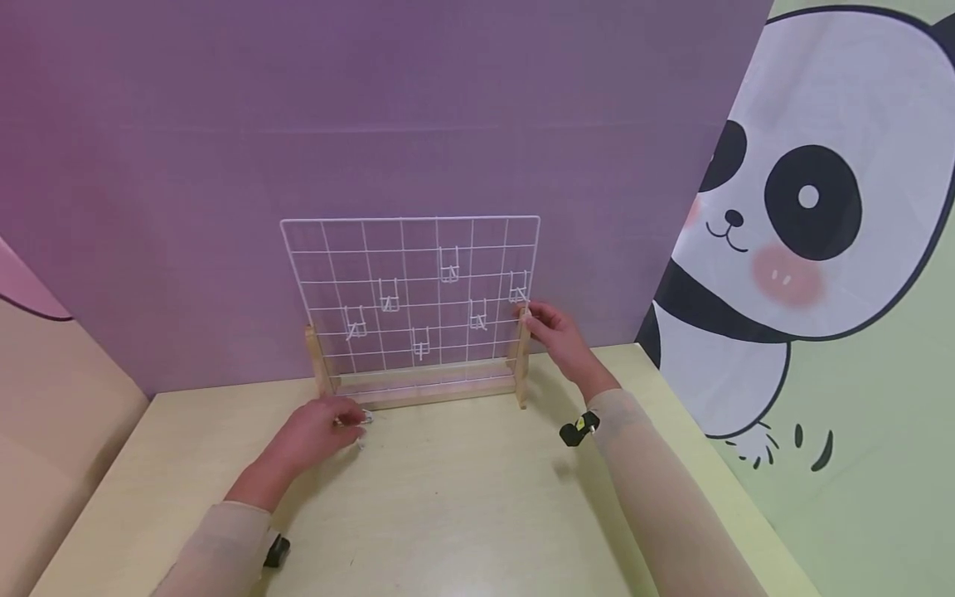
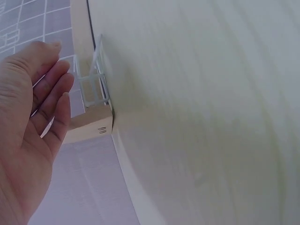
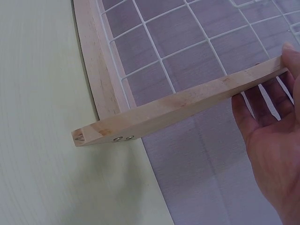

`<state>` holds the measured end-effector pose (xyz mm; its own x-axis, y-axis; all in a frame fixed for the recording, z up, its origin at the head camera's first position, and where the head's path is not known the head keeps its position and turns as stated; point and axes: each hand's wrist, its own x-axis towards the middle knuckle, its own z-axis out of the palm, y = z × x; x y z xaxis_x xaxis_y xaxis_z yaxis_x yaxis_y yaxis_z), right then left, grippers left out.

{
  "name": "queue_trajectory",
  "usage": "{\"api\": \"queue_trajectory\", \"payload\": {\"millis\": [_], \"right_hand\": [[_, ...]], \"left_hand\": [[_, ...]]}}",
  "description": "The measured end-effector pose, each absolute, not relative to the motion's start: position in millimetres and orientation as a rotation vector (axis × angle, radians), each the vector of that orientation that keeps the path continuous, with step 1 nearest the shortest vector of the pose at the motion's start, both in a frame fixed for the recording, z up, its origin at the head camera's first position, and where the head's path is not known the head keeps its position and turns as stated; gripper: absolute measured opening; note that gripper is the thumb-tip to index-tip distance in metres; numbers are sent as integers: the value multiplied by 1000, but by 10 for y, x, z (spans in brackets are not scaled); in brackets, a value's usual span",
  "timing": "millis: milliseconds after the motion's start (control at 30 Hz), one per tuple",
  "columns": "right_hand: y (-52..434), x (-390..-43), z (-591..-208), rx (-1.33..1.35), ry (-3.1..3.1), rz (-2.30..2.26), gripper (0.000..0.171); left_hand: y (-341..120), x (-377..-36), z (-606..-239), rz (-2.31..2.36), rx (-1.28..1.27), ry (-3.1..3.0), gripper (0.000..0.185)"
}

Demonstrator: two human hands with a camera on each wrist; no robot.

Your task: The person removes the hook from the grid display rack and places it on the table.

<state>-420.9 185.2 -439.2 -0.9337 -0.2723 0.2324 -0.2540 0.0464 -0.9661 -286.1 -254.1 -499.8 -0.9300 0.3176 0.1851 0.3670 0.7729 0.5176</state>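
Head view: a white wire grid (image 1: 409, 290) stands up in a wood stand (image 1: 421, 383) at the far side of the pale yellow table (image 1: 462, 497), right in front of a purple wall (image 1: 373, 108). Six small white wire hooks (image 1: 449, 267) hang on the grid. The right hand (image 1: 561, 336) is up at the right edge of the grid, w/ fingertips touching the top of the right wood post (image 1: 521, 356), next to the far-right hook. The fingers look a bit bent, but I can't tell if they grip anything. The left hand (image 1: 321, 429) is low on the table, near the left foot of the stand, and its fingertips pinch a small white wire hook (image 1: 360, 421). A panda picture (image 1: 791, 215) is on the right wall. Left wrist view: the left hand (image 2: 28, 126) shows its palm, fingers mostly straight & close together, w/ a thin white wire across them. Just beside it are a small white wire piece (image 2: 93, 86) and the end of the wood stand (image 2: 91, 123), sitting on the table (image 2: 201, 112). Right wrist view: the right hand (image 3: 274, 136) is open, fingers long & relaxed, w/ the thumb tip on the end of the wood post (image 3: 187, 105). The grid (image 3: 187, 47) is behind it, slotted in the wood base (image 3: 101, 70), w/ the table (image 3: 42, 117) on the left.
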Motion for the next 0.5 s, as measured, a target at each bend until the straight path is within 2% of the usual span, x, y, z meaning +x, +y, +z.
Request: {"api": "queue_trajectory", "payload": {"millis": [200,500], "right_hand": [[1854,-4190,-4392,-567,2264,-2082,40],[1849,-4187,-4396,-574,2258,-2095,38]], "left_hand": [[-2511,-2881,-4964,-903,-516,-2755,11],[-2435,-2883,-4800,-1097,-315,-2546,13]]}}
